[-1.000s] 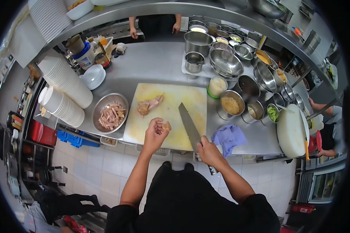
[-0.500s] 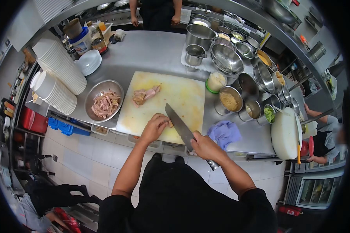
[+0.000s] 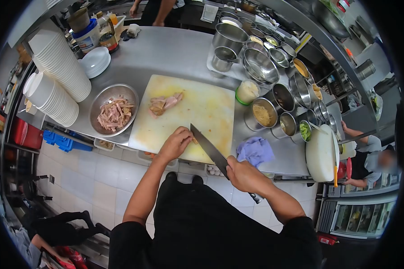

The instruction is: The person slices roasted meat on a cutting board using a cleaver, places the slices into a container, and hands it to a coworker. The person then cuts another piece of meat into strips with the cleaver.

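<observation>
My right hand (image 3: 245,173) grips the handle of a large kitchen knife (image 3: 209,147), its blade slanting up and left over the cutting board (image 3: 202,94). Close to the blade's tip, the curled fingers of my left hand (image 3: 176,143) press on a small piece of meat (image 3: 194,140), mostly hidden by them. A larger chunk of cooked meat (image 3: 165,105) lies on the upper left of the board. Left of the board, a steel bowl (image 3: 94,117) contains a heap of meat strips (image 3: 115,114).
Stacked white containers (image 3: 60,67) and bowls (image 3: 95,62) stand at left. On the right are a purple cloth (image 3: 255,151), a pot of shredded food (image 3: 262,114), several steel pots and an upright white board (image 3: 321,154). Co-workers stand across the counter (image 3: 175,49), at right and at lower left.
The whole view has shifted slightly. Both hands stay near the small meat piece, with the knife still beside my left fingers. The person across the counter has moved left.
</observation>
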`<move>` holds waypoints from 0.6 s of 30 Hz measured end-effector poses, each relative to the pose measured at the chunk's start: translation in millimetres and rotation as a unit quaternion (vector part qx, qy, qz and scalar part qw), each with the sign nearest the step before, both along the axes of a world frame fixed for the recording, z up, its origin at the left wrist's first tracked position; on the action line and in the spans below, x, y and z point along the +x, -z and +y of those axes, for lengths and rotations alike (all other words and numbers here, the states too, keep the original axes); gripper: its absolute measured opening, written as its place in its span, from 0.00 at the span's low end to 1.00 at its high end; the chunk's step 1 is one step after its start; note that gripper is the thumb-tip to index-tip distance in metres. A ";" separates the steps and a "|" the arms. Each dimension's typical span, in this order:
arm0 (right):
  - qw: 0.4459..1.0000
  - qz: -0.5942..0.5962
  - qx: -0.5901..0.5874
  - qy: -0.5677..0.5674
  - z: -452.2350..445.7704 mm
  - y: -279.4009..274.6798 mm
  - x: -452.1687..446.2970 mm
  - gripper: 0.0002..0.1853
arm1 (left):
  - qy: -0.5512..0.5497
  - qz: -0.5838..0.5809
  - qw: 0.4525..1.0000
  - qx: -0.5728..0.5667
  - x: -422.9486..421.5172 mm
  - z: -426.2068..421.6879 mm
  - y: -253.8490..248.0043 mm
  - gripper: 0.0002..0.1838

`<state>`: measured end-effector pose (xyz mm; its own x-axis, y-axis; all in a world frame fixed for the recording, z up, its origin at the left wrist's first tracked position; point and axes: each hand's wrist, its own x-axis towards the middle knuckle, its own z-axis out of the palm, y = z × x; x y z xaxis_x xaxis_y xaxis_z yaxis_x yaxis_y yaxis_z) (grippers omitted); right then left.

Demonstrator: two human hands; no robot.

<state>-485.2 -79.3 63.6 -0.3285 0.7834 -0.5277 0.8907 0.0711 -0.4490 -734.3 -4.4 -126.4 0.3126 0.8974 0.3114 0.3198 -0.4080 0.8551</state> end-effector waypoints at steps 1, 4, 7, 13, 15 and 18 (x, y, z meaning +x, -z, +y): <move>1.000 -0.012 0.000 -0.010 -1.1 -1.2 0.0 0.13 | 0.002 -0.004 1.000 0.000 0.0 0.3 0.5 0.06; 1.000 -0.011 0.009 -0.022 -1.1 0.8 0.5 0.12 | 0.003 -0.011 1.000 0.022 0.0 1.5 1.4 0.06; 0.999 -0.033 0.003 -0.030 4.5 6.6 -1.8 0.12 | 0.011 -0.015 1.000 0.022 -0.8 1.7 -0.2 0.07; 0.997 -0.061 -0.033 -0.042 21.5 2.8 -12.6 0.12 | 0.011 -0.032 0.999 0.029 0.1 2.6 6.0 0.07; 0.995 -0.079 -0.041 -0.043 24.5 2.2 -17.0 0.12 | 0.004 -0.038 0.999 0.029 0.9 3.1 8.0 0.07; 0.992 -0.098 -0.063 -0.040 30.5 -3.8 -26.7 0.12 | 0.000 -0.032 0.999 0.017 0.6 3.1 11.9 0.08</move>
